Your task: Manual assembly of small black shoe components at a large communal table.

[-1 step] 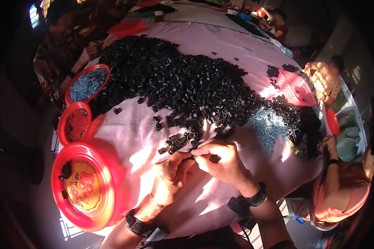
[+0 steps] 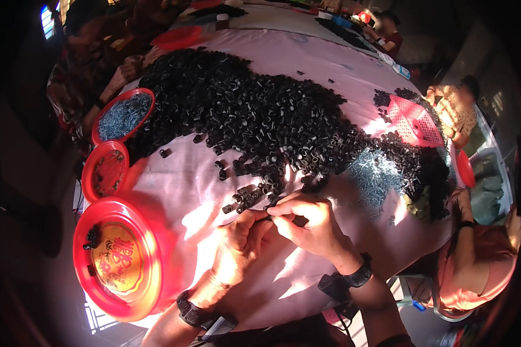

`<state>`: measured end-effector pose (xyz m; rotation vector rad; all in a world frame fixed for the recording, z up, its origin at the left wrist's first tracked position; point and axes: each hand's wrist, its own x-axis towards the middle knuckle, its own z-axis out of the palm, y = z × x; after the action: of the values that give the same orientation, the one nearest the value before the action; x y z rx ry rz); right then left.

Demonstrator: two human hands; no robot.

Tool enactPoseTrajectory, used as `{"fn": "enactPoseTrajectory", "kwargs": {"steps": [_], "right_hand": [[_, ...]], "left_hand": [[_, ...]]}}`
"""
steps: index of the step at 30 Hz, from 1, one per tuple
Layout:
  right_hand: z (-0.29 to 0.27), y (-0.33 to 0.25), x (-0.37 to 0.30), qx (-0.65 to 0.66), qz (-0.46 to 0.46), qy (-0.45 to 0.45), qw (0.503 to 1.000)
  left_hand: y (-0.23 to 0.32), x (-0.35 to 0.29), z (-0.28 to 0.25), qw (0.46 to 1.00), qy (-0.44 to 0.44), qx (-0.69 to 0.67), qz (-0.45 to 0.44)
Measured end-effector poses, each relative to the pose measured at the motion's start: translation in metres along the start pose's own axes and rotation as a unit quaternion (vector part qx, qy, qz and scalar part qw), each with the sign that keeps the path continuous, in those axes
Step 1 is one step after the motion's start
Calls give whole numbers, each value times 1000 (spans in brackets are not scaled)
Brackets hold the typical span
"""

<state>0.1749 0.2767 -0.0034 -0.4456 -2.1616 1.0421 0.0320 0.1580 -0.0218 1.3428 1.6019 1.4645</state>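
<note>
My left hand (image 2: 237,243) and my right hand (image 2: 309,222) meet at the near middle of the cloth-covered table. Their fingertips pinch together on a small black part (image 2: 268,216), mostly hidden by the fingers. Just beyond them lies a loose group of short black tube-like pieces (image 2: 248,198). A large heap of similar black pieces (image 2: 243,110) spreads behind, from the far left toward the right. Right of my right hand is a pile of thin, silvery, pin-like metal pieces (image 2: 373,179).
Along the left edge stand a large red basin (image 2: 150,260) with several black pieces, a smaller red dish (image 2: 124,168) and a red bowl (image 2: 151,110) of silvery metal pieces. A pink perforated basket (image 2: 414,124) sits at the right. Other people sit around the table.
The whole view has shifted very slightly. Both hands keep the same pinch in the same place.
</note>
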Motion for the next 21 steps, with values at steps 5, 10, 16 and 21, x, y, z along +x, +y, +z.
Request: {"fn": "enactPoseTrajectory", "kwargs": {"steps": [5, 10, 16, 21], "right_hand": [[8, 4, 2, 34, 35, 1, 999], [3, -2, 3, -35, -37, 14, 999], [7, -9, 4, -119, -100, -2, 988], [12, -4, 0, -180, -101, 22, 978]], "left_hand": [[-8, -4, 0, 999, 12, 4, -52], [-2, 1, 3, 991, 5, -83, -108], [5, 6, -5, 944, -13, -247, -217], [5, 7, 0, 919, -28, -329, -214]]}}
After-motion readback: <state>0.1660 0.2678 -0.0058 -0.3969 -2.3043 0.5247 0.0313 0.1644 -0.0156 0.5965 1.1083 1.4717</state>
